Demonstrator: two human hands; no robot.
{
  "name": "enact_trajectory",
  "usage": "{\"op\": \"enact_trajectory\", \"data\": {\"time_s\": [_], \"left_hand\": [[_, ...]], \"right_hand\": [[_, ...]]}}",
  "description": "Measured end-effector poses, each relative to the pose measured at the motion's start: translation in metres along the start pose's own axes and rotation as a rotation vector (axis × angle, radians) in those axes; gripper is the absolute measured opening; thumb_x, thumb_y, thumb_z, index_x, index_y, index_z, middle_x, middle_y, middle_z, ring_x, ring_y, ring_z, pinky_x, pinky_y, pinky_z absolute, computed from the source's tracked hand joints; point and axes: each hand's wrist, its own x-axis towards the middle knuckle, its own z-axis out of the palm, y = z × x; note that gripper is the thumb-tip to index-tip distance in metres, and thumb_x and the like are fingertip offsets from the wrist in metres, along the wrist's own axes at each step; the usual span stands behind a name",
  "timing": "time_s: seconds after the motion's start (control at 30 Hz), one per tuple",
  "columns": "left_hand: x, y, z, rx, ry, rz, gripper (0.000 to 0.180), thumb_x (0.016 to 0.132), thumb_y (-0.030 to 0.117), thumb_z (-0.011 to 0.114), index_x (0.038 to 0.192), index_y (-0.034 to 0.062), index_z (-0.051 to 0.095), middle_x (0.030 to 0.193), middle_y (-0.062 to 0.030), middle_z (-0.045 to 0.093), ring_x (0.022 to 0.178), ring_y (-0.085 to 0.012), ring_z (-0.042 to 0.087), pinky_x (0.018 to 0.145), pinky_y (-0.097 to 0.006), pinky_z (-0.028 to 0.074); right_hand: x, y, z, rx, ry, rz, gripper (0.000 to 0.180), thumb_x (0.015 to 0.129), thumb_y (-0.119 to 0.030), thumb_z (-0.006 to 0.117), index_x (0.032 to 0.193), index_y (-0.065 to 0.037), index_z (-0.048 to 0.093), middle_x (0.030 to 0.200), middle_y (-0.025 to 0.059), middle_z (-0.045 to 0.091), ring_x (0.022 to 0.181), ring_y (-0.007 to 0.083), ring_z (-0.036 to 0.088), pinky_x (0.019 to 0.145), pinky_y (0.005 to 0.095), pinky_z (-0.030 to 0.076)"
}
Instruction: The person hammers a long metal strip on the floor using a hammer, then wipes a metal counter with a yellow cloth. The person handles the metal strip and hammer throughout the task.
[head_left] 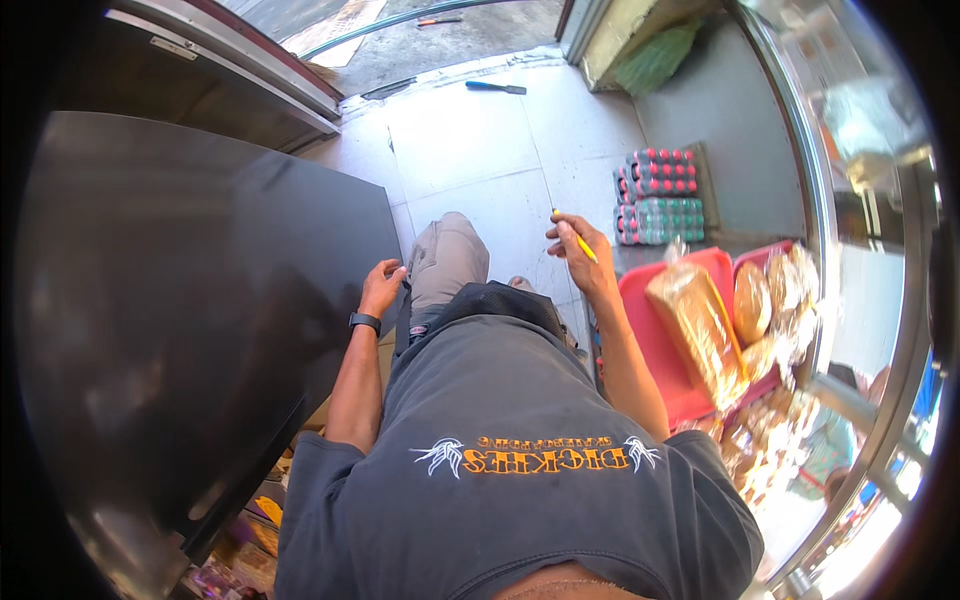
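My right hand [585, 255] is closed around a slim yellow stick-like tool [586, 248] with a dark end, pencil-like in shape; its exact kind is too small to tell. It is held in front of me, over the pale floor. My left hand [382, 287], below a dark wristwatch [365, 321], hangs beside my left thigh, close to the edge of a large dark panel [210, 280]. Its fingers are partly curled by a dark strap [403, 315]; whether they grip it is unclear. A black waist pouch [500, 305] sits at my front.
On the tiled floor [455, 140] lies a blue-handled tool [495, 88] near the doorway; a red one [440, 21] lies outside. Stacked bottle packs [660, 195] stand to the right. Nearer, red trays [650, 330] hold bagged bread [695, 325] beside a glass-fronted frame [790, 110].
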Motion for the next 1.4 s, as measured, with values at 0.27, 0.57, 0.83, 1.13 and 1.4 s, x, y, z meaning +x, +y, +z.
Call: {"op": "enact_trajectory", "data": {"time_s": [0.27,0.57,0.83,1.13,1.4], "left_hand": [[0.172,0.072,-0.029,-0.038,0.057,0.145,0.046,0.093,0.026,0.068,0.13,0.0002,0.06,0.119,-0.0176,0.069,0.105,-0.0234,0.068,0.091,-0.036,0.053],[0.268,0.423,-0.14,-0.381,-0.002,1.178,0.042,0.08,0.004,0.076,0.116,0.0068,0.056,0.091,-0.0034,0.063,0.079,-0.0149,0.063,0.083,-0.032,0.053],[0.229,0.647,-0.234,-0.396,-0.323,1.803,0.047,0.071,0.012,0.081,0.114,0.008,0.061,0.085,-0.0059,0.064,0.072,-0.0219,0.063,0.083,-0.045,0.054],[0.289,0.759,-0.292,-0.097,-0.59,1.638,0.051,0.071,0.018,0.085,0.114,0.0043,0.062,0.089,-0.0088,0.066,0.076,-0.0235,0.064,0.081,-0.041,0.054],[0.462,0.783,-0.296,0.11,-0.549,1.411,0.057,0.074,0.021,0.085,0.122,0.002,0.063,0.096,-0.0115,0.069,0.084,-0.0249,0.067,0.08,-0.037,0.054]], "right_hand": [[0.138,0.071,0.003,-0.487,-0.066,-0.089,0.034,0.096,-0.028,0.064,0.119,-0.003,0.067,0.089,0.0098,0.072,0.07,0.0144,0.069,0.067,0.0289,0.055],[0.206,0.075,-0.042,-0.364,0.16,0.752,0.032,0.094,-0.027,0.066,0.115,-0.003,0.07,0.087,0.0095,0.073,0.065,0.0164,0.068,0.062,0.0341,0.057],[0.361,0.054,-0.024,-0.515,-0.055,0.579,0.043,0.091,-0.037,0.064,0.119,-0.004,0.068,0.096,0.0175,0.073,0.069,0.0229,0.073,0.071,0.036,0.057],[0.609,-0.077,-0.038,-0.405,0.047,0.251,0.032,0.091,-0.027,0.062,0.113,-0.005,0.07,0.081,0.0125,0.073,0.069,0.0212,0.073,0.07,0.0361,0.057],[0.653,-0.023,-0.038,-0.675,0.131,0.269,0.029,0.09,-0.025,0.063,0.111,-0.007,0.071,0.079,0.0124,0.073,0.067,0.0222,0.072,0.075,0.0382,0.056]]}}
